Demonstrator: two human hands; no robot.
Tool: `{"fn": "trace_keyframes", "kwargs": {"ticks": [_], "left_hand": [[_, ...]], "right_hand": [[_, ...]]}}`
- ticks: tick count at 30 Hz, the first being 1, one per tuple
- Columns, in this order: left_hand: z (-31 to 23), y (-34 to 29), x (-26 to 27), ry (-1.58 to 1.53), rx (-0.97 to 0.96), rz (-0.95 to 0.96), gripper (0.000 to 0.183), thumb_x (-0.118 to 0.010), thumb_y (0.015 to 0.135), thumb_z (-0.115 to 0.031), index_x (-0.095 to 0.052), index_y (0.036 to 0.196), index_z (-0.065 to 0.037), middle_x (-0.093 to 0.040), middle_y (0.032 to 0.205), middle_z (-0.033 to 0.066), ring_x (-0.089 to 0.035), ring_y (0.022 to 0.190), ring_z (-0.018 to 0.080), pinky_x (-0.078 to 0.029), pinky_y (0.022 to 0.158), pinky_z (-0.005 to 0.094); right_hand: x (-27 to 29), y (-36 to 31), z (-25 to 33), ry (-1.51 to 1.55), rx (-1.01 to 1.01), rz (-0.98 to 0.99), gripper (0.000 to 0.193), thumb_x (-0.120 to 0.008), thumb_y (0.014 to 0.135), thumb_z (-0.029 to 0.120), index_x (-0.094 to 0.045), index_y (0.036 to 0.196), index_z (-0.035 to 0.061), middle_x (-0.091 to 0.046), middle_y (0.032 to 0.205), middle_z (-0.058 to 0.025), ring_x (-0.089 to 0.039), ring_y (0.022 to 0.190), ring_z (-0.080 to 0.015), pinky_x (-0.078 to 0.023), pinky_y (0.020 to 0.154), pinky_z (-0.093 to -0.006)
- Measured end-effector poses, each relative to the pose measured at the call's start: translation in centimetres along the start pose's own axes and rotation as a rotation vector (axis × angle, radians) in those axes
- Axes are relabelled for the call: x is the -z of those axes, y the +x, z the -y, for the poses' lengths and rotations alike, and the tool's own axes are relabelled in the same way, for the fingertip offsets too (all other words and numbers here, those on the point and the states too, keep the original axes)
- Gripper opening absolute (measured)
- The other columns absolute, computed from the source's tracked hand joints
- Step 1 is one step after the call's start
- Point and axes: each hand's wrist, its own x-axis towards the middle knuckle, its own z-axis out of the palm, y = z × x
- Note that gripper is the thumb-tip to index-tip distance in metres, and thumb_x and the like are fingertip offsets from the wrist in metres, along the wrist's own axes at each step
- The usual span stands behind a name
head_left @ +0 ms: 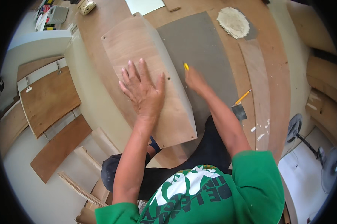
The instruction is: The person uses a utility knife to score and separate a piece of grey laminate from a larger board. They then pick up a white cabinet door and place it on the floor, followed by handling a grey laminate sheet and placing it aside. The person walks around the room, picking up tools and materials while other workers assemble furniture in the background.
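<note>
L hand (pixel 144 91) flat, fingers spread, on wooden box (pixel 172 106) left of centre on bench (pixel 278 74); R hand (pixel 194 79) apart, closed round yellow tool (pixel 186 66) over grey sheet (pixel 198 41). Box looks mostly assembled; prob. unfinished, amt left can't tell

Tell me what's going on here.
Someone is working on a wooden piece with both hands. The left hand lies spread on its top face. The right hand grips a small yellow tool, mostly hidden in the fist, just right of the piece and over a grey sheet. What the tool is, I can't tell. Farther right lies a thin yellow stick, perhaps a pencil, touched by neither hand.
</note>
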Motion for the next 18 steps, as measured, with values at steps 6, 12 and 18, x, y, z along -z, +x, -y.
{"fn": "trace_keyframes", "kwargs": {"ticks": [6, 12, 18], "left_hand": [[-0.4, 0.6, 0.2, -0.013, -0.014, 0.021, 0.073, -0.059, 0.09, -0.046, -0.032, 0.15, -0.013, -0.024, 0.154, 0.0183, -0.015, 0.145, 0.0392, -0.009, 0.114, 0.0585], [0.2, 0.5, 0.4, 0.02, -0.022, 0.052, 0.079, -0.059, 0.088, -0.049, -0.028, 0.151, -0.014, -0.021, 0.154, 0.02, -0.012, 0.144, 0.0418, -0.011, 0.112, 0.0622], [-0.2, 0.7, 0.4, 0.012, -0.029, 0.055, 0.077, -0.059, 0.089, -0.047, -0.029, 0.151, -0.013, -0.021, 0.155, 0.0191, -0.013, 0.144, 0.0409, -0.01, 0.113, 0.0602]], "right_hand": [[-0.5, 14.1, 5.3, -0.003, 0.154, -0.026, 0.038, -0.041, 0.099, 0.031, -0.056, 0.107, -0.0032, -0.062, 0.103, -0.0321, -0.059, 0.097, -0.0495, -0.045, 0.083, -0.0557], [-0.7, 17.6, 7.5, -0.042, 0.155, -0.042, 0.04, -0.041, 0.098, 0.032, -0.057, 0.107, -0.0035, -0.063, 0.105, -0.0308, -0.06, 0.1, -0.0477, -0.046, 0.086, -0.0541], [-0.4, 19.5, 7.2, -0.085, 0.145, -0.013, 0.037, -0.046, 0.094, 0.026, -0.063, 0.107, -0.0044, -0.065, 0.104, -0.0295, -0.062, 0.099, -0.0456, -0.048, 0.085, -0.0519]]}}
